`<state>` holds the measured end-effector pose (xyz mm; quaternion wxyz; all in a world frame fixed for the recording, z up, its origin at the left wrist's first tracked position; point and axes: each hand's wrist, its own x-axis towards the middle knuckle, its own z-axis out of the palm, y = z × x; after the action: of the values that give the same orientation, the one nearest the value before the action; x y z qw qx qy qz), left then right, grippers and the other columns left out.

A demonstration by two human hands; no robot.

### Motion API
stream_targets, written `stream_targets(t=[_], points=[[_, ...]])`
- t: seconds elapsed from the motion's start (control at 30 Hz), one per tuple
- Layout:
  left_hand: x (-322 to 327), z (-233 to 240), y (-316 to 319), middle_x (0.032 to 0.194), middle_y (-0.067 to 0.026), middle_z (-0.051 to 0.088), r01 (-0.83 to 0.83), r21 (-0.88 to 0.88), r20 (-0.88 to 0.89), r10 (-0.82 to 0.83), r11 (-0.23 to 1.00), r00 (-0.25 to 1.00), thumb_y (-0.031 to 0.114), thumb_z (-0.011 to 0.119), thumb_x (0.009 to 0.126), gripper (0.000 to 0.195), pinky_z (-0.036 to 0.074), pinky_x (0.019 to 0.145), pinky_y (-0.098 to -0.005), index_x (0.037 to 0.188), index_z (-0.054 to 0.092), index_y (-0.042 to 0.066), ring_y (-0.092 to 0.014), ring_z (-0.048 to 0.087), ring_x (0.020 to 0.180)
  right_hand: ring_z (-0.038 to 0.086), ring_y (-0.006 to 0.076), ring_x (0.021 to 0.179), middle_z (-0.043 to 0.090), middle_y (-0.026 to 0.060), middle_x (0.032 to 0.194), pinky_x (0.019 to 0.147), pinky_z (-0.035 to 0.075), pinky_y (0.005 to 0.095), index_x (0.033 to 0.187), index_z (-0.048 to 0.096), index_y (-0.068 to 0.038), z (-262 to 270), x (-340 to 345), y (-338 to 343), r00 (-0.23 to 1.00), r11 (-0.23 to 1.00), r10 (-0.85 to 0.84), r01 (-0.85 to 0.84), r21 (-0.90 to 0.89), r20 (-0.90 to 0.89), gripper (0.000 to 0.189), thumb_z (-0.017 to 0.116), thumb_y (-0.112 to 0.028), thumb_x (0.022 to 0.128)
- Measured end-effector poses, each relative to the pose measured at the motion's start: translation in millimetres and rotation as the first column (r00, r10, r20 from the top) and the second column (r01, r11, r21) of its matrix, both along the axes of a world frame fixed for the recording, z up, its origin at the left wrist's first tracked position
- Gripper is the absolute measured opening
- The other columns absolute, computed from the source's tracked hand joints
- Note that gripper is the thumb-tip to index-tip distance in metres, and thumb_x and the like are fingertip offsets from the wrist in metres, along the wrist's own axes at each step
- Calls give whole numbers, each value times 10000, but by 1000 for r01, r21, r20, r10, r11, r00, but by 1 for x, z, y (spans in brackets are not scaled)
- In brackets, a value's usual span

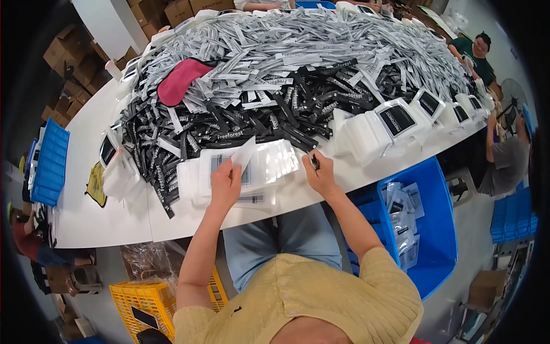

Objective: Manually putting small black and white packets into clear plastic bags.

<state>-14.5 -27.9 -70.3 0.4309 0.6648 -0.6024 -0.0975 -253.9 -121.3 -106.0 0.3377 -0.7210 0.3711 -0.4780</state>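
My left hand [225, 182] pinches the raised corner of a translucent plastic pouch [244, 155] between thumb and fingers. Beneath it, a fanned row of similar pouches [279, 161] lies on the white table [103, 223] near its front edge. Just right of that row, my right hand [320, 176] is closed on a small black item [316, 161]; it looks like the end of a black sachet, mostly hidden by the fingers. Black printed sachets [236, 124] lie heaped directly beyond both hands. Behind them spreads a larger heap of white sachets [309, 47].
A pink-red eye mask [182, 81] rests on the heap. Bundled pouches [365, 135] stand at right, more [120, 174] at left beside a yellow cloth item [97, 185]. Below the table edge are a blue bin [438, 241] holding packed pouches and a yellow crate [142, 294]. People sit around.
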Motion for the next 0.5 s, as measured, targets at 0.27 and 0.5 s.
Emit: stream_targets(t=[0.27,0.5], points=[[-52,52,-1,752,-76,517,435,-369,545,-188,821,817,-10,617,726,259,463,666,-369,981,643,21,-265,515,707,362,34,396,431,-47,478,369,254,222,693,558,-40,84,21,14,912,700,179,-383,603,370,231,599,-189,865],[-68,56,14,748,-50,533,294,-145,-81,-308,945,948,99,666,751,297,447,659,-271,1023,613,-9,-149,522,687,487,108,430,552,32,552,418,372,241,751,597,-17,86,29,24,955,853,240,-294,431,174,191,674,-186,796]])
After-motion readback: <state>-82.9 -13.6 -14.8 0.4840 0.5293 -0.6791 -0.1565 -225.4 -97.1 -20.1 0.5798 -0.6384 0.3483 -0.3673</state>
